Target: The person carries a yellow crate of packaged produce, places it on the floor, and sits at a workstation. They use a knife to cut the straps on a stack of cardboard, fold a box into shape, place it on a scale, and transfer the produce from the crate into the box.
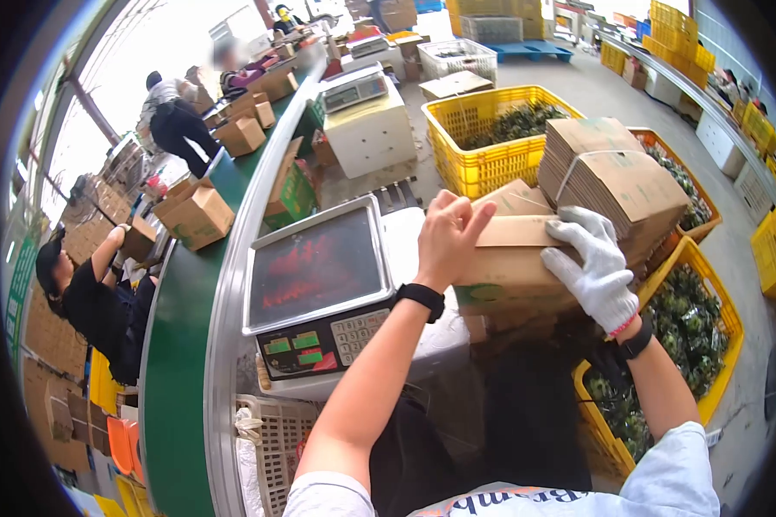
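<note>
In front of me is a small brown cardboard box (510, 269) with a green print on its side. My left hand (450, 237), bare with a black wristband, grips the box's left edge, thumb raised along the top. My right hand (591, 269), in a white knit glove, holds its right end with fingers bent over the top edge. Just behind rises a strapped stack of flattened cartons (612, 177). Left of the box stands a digital scale (319, 276) with a bare metal tray and several small green displays. The box's underside is hidden.
A green conveyor belt (181, 370) with a metal rail (233, 284) runs along the left, carrying open boxes (197, 215). Yellow crates (483, 172) of dark green produce stand ahead and at right. A white basket (280, 439) sits below the scale. Several people work beyond the belt.
</note>
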